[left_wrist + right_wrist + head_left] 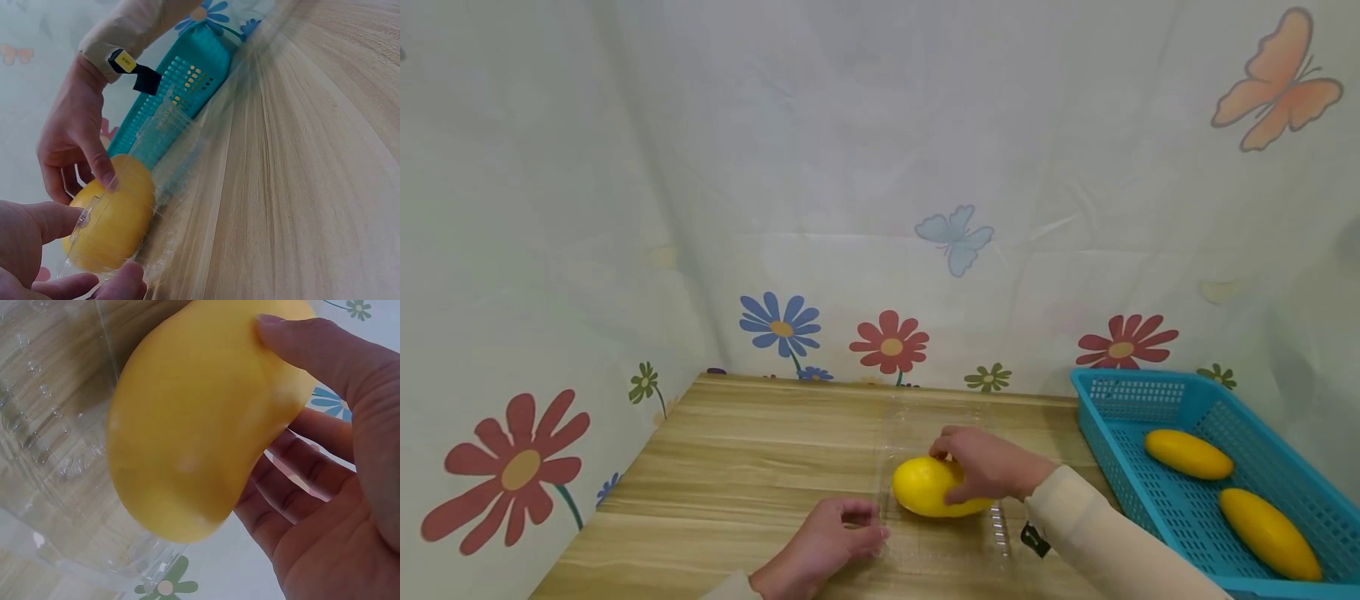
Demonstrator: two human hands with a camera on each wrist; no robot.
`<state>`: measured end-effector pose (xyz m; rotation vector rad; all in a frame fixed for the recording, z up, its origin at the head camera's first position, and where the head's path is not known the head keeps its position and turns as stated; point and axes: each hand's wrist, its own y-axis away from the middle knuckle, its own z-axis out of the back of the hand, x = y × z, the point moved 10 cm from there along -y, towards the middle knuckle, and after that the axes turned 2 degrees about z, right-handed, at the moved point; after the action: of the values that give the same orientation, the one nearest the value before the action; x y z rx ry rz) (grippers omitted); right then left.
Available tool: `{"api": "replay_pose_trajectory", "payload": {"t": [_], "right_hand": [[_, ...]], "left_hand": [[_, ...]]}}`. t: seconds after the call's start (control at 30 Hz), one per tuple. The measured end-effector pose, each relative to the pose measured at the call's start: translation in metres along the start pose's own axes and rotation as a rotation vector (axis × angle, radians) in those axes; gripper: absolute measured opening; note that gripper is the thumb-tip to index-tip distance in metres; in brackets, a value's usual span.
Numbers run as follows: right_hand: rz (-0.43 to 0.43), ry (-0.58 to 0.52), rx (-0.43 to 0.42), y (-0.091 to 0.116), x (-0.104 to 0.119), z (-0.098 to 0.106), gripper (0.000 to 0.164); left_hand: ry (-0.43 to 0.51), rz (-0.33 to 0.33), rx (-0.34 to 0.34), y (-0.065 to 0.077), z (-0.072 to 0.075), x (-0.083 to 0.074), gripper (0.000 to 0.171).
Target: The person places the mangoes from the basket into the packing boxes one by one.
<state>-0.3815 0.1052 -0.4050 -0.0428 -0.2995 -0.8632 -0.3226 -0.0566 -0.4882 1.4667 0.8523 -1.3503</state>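
My right hand grips a yellow mango from above, its thumb and fingers on opposite sides of the fruit. The mango is at a clear plastic clamshell box, inside the near half's outline. In the right wrist view, the mango shows smooth and curved, with the box's ridged wall beside it. My left hand is at the box's left edge. In the left wrist view, the left thumb and fingers pinch the box's clear rim, with the mango behind the plastic.
A blue perforated basket stands at the right with two more mangoes lying in it. Under the box is a wood-grain table. A white curtain printed with flowers and butterflies hangs behind and at the left.
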Motion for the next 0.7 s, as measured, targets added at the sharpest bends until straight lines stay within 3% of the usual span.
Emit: {"api": "replay_pose_trajectory", "payload": {"t": [0.7], "right_hand": [[-0.035,0.009,-0.028,0.0091,-0.0084,0.0073,0.053]], "left_hand": [[-0.026,0.021,-0.008,-0.0001,0.0020,0.0012,0.044]]}}
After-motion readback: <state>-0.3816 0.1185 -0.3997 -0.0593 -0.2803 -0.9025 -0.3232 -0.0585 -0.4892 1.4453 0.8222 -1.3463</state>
